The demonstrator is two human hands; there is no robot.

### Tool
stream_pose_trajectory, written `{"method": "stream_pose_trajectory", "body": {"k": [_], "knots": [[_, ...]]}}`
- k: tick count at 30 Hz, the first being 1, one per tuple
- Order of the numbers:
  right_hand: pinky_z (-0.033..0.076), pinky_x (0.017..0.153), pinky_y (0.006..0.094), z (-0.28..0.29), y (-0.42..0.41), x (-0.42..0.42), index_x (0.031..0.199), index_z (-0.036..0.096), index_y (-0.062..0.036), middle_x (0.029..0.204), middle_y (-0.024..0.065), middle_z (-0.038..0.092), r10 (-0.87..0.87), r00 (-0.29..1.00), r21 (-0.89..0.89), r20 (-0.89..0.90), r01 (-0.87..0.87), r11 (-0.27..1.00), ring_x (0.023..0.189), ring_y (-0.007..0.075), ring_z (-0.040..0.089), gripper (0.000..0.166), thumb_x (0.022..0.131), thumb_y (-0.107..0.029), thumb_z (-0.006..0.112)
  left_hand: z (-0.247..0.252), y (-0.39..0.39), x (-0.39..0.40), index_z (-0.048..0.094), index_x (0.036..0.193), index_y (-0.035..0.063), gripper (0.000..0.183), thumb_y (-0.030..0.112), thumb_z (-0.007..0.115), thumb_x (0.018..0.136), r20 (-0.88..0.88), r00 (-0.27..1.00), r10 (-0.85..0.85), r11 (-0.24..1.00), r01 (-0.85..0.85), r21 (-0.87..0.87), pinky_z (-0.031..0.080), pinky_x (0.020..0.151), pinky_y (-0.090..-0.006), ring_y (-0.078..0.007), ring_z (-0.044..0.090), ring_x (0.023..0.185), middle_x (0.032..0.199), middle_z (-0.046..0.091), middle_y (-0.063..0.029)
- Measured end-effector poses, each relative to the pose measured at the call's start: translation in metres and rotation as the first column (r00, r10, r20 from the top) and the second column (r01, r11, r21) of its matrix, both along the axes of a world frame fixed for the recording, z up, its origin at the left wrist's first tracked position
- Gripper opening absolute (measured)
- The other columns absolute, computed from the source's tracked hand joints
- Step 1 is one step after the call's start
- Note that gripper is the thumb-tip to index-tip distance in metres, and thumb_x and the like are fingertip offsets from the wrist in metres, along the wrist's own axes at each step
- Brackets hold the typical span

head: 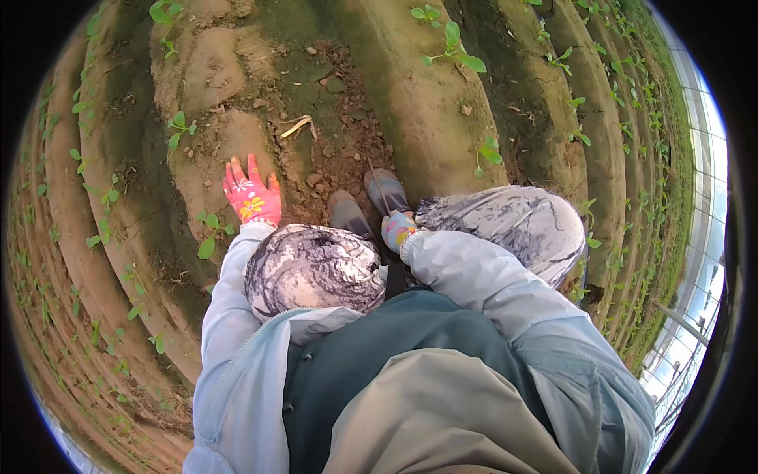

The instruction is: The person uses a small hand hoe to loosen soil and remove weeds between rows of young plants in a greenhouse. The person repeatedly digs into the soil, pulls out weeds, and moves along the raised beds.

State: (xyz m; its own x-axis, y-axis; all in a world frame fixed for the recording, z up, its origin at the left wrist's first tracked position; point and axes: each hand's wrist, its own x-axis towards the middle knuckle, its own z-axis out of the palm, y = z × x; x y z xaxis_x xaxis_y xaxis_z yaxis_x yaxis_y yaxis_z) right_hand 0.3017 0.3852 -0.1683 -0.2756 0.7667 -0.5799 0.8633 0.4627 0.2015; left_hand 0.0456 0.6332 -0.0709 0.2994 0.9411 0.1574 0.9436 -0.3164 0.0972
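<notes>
My left hand (pixel 251 192), in a pink floral glove, rests with fingers apart on the soil bed (pixel 222 127), left of my knee. A small green seedling (pixel 180 127) grows beyond its fingers and another seedling (pixel 210 231) stands beside the left wrist. Between my knees, my right hand (pixel 398 229), in a light blue glove with coloured spots, is closed around a thin stick (pixel 379 186) that points away from me over my shoe (pixel 385 185). The stick's lower end is hidden by the hand.
Raised soil rows with seedlings (pixel 455 52) run on both sides. Dry straw pieces (pixel 298 126) and loose clods (pixel 314 179) lie in the furrow before my shoes. A seedling (pixel 489 153) grows beyond my right knee. A greenhouse wall (pixel 704 160) stands at the far right.
</notes>
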Motion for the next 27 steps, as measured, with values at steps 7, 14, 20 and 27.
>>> {"method": "stream_pose_trajectory", "body": {"k": [7,14,20,27], "knots": [[0.053,0.079,0.0479,0.061,0.074,-0.025,0.110,0.063,-0.0065,0.093,0.0198,0.069,-0.912,0.265,-0.221,-0.312,0.914,0.341,0.090,0.0395,0.066,0.036,0.097,-0.038,0.050,-0.002,-0.003,-0.003,0.048,0.140,0.0113,0.062,0.036,0.063,0.085,0.009,1.000,0.016,1.000,-0.016,-0.001,0.025,0.112,-0.0536,-0.0370,0.030,0.139,0.149,0.035,-0.0198],[0.054,0.078,0.0476,0.055,0.232,0.007,0.108,0.061,-0.0056,0.095,0.0246,0.069,-0.828,0.019,-0.268,-0.561,0.942,0.203,0.093,0.0423,0.066,0.034,0.097,-0.035,0.049,0.005,0.003,0.000,0.048,0.140,0.0120,0.062,0.036,0.063,0.085,-0.007,0.999,0.046,0.997,-0.047,-0.062,0.024,0.112,-0.0530,-0.0371,0.029,0.140,0.149,0.035,-0.0198],[0.055,0.071,0.0419,0.012,0.374,0.038,0.096,0.060,-0.0084,0.087,0.0174,0.068,-0.696,0.287,0.000,-0.658,0.925,0.381,0.084,0.0347,0.067,0.025,0.098,-0.031,0.049,0.004,0.004,-0.002,0.046,0.142,0.0119,0.064,0.035,0.064,0.084,-0.002,0.999,0.048,0.994,-0.048,-0.102,0.023,0.113,-0.0531,-0.0372,0.027,0.141,0.151,0.033,-0.0197],[0.054,0.075,0.0373,-0.022,0.442,0.031,0.091,0.077,-0.0094,0.096,0.0100,0.072,-0.180,0.962,-0.094,-0.204,0.164,0.982,0.089,0.0302,0.069,0.018,0.087,-0.012,0.060,0.001,0.004,-0.004,0.048,0.140,0.0108,0.063,0.035,0.064,0.084,0.002,0.999,0.049,0.991,-0.049,-0.123,0.022,0.112,-0.0538,-0.0381,0.027,0.141,0.151,0.032,-0.0202]]}}
